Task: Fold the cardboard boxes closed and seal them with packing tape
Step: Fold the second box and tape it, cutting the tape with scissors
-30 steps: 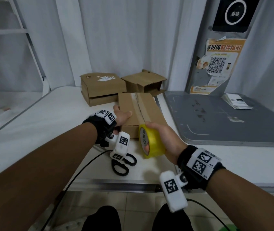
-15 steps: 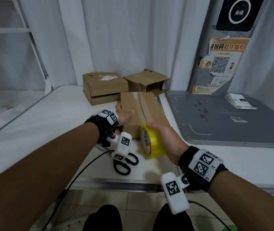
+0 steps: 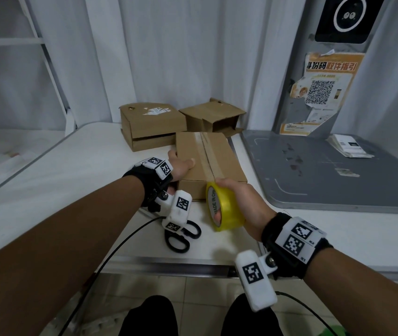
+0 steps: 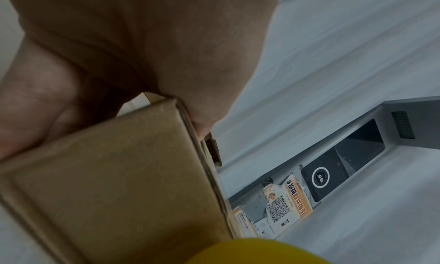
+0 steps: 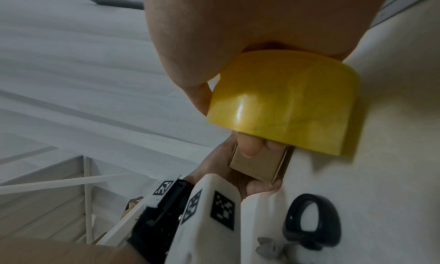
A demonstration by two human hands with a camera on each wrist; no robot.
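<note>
Head view: right hand (image 3: pixel 244 202) still hugging yellow tape roll (image 3: pixel 224 209), now pulled down off cardboard box (image 3: pixel 207 163) beside gripping left hand (image 3: pixel 181 166), tape strip ready for cutting.

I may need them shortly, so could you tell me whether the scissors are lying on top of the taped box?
No, the scissors lie on the table in front of the box.
</note>
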